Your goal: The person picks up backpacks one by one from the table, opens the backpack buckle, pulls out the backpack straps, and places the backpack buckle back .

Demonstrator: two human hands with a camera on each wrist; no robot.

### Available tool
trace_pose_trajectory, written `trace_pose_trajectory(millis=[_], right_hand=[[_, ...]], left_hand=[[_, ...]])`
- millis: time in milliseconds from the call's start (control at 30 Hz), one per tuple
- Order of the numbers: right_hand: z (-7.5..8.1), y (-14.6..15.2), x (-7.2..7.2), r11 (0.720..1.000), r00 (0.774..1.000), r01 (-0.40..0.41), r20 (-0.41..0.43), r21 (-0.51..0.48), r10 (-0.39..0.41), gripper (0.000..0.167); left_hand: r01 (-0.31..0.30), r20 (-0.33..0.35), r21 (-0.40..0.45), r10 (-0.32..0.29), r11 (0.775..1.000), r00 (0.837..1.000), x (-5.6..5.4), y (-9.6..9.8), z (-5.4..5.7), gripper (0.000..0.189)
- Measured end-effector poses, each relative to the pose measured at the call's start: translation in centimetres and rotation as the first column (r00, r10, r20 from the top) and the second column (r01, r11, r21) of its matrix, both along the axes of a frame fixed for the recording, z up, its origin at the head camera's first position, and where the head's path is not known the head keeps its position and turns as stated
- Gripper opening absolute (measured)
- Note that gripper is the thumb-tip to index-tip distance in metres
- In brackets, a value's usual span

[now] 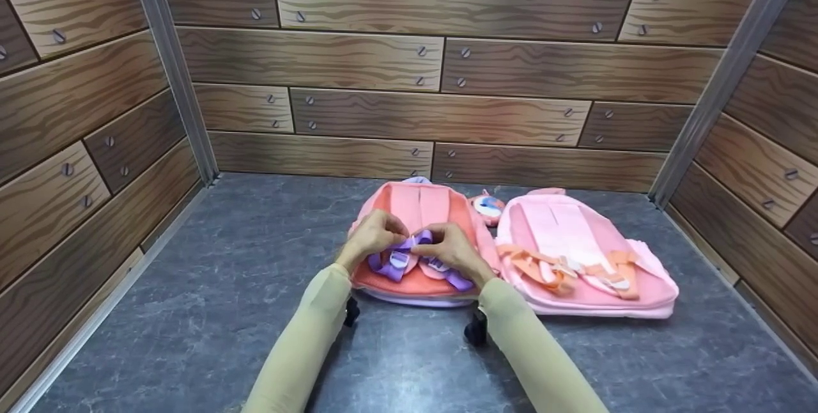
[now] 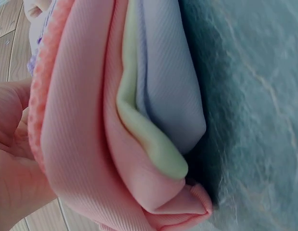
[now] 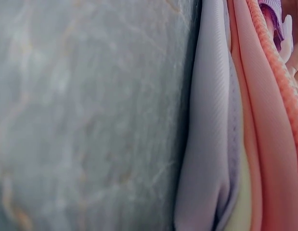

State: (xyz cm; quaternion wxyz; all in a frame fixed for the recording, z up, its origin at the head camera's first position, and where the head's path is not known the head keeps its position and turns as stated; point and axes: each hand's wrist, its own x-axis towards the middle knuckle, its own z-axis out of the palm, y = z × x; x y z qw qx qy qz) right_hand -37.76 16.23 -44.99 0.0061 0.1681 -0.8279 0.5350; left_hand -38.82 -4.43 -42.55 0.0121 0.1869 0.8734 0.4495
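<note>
On the far left, a wall [image 1: 70,138] printed with wood planks and screws meets a grey metal corner post [image 1: 172,74], and the grey marbled bench [image 1: 243,240] spreads out from its foot. A pale sleeve [image 1: 300,336] leads up to the left hand [image 1: 377,233], whose fingers are bent close together, pinching the purple straps [image 1: 385,268] over the coral backpack [image 1: 418,205]. That backpack lies flat on the bench near the middle, back panel up; the left wrist view shows its side in pink, pale green and lavender layers. A pale buckle [image 1: 399,261] sits on the strap just below the fingers. The right hand [image 1: 452,247] comes in from the other side, thumb and forefinger narrowed on the same purple webbing, near the left fingertips. A round charm [image 1: 488,206] with a white and blue face lies between the two bags, toward their upper ends. Rightmost on the bench, a light pink backpack [image 1: 578,227] rests back panel up, its orange straps [image 1: 537,269] gathered across the lower part.
</note>
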Motion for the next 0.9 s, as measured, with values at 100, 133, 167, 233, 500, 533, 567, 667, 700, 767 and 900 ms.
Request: trace_pose_trajectory(millis=[100, 133, 167, 233, 500, 533, 567, 667, 700, 767, 900], right_hand=[[-0.1, 0.0, 0.0, 1.0, 1.0, 0.009, 0.007, 0.0, -0.009, 0.026], [-0.1, 0.0, 0.0, 1.0, 1.0, 0.008, 0.007, 0.002, -0.008, 0.025], [-0.1, 0.1, 0.0, 1.0, 1.0, 0.009, 0.007, 0.006, -0.009, 0.025], [-0.1, 0.1, 0.0, 1.0, 1.0, 0.005, 0.003, 0.006, -0.005, 0.024], [-0.1, 0.2, -0.1, 1.0, 1.0, 0.001, -0.003, 0.014, -0.001, 0.023], [-0.1, 0.2, -0.1, 1.0, 1.0, 0.0, -0.005, 0.016, 0.0, 0.024], [-0.1, 0.2, -0.1, 1.0, 1.0, 0.001, -0.005, 0.019, -0.001, 0.024], [-0.1, 0.2, -0.1, 0.999, 1.0, 0.011, -0.006, 0.031, -0.011, 0.025], [0.0, 0.2, -0.1, 0.999, 1.0, 0.013, -0.007, 0.034, -0.012, 0.025], [0.0, 0.2, -0.1, 0.999, 1.0, 0.018, -0.003, 0.033, -0.018, 0.025], [0.0, 0.2, 0.0, 1.0, 1.0, 0.017, 0.004, 0.021, -0.017, 0.024]], left_hand=[[0.018, -0.004, 0.014, -0.018, 1.0, 1.0, -0.1, -0.1, 0.0, 0.012], [0.028, 0.007, 0.028, -0.028, 0.999, 1.0, -0.1, -0.2, 0.0, 0.012], [0.037, 0.021, 0.042, -0.038, 0.998, 0.999, -0.1, -0.3, 0.0, 0.011], [0.057, 0.052, 0.081, -0.061, 0.995, 0.997, -0.1, -0.6, 0.0, 0.01], [0.071, 0.081, 0.112, -0.081, 0.991, 0.993, -0.1, -0.9, 0.2, 0.012], [0.065, 0.068, 0.094, -0.072, 0.993, 0.995, -0.1, -0.8, 0.2, 0.012], [0.059, 0.055, 0.076, -0.063, 0.995, 0.996, -0.1, -0.7, 0.2, 0.013], [0.025, 0.008, 0.01, -0.025, 1.0, 1.0, 0.0, -0.4, 0.2, 0.013], [0.014, -0.003, -0.01, -0.014, 1.0, 1.0, 0.0, -0.3, 0.1, 0.013], [0.004, -0.024, -0.038, -0.005, 0.999, 1.0, 0.0, 0.0, 0.1, 0.012], [0.013, -0.038, -0.042, -0.014, 0.999, 0.999, -0.1, 0.1, 0.1, 0.012]])
